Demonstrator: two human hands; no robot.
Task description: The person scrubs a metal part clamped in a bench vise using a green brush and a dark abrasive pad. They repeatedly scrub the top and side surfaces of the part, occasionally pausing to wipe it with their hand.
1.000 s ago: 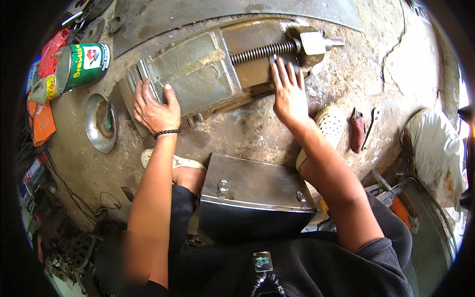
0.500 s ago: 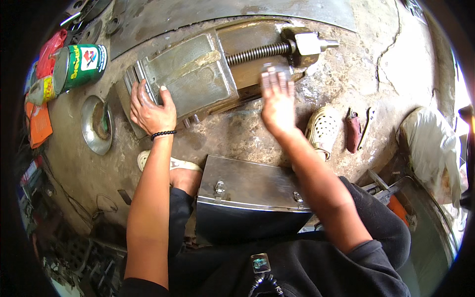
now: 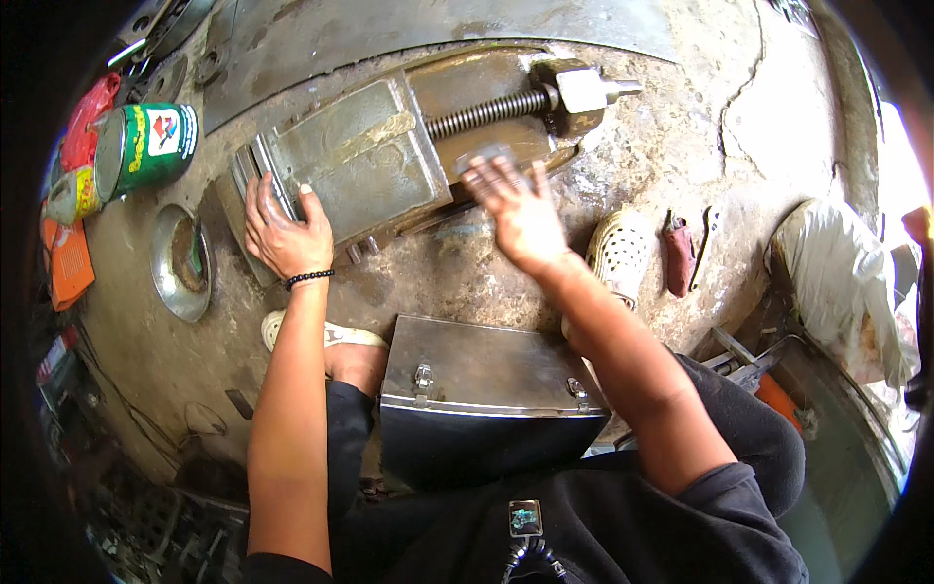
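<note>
A heavy metal machine vise (image 3: pixel 355 136) lies on the concrete floor, its long threaded screw (image 3: pixel 486 114) exposed on the right. My left hand (image 3: pixel 285 234) rests over the vise's jaw end at the left, fingers apart and thumb on the sliding block's near edge. Beside the screw, my right hand (image 3: pixel 516 209) reaches over the vise's near rail with fingers stretched. Under its fingertips is a thin grey flat piece (image 3: pixel 484 154); motion blur hides what it is.
A closed metal box (image 3: pixel 486 365) with two latches stands between my legs. Left are a green can (image 3: pixel 151 146) and a metal bowl (image 3: pixel 183 268) with a brush. Right of my clog (image 3: pixel 620 255) lie a dark red object (image 3: pixel 679 255) and a wrench-like tool (image 3: pixel 707 245). A metal sheet (image 3: pixel 438 24) lies beyond.
My right hand has moved left along the vise's near rail with the grey piece under its fingers. My left hand stays at the jaw. The whole view has shifted slightly.
</note>
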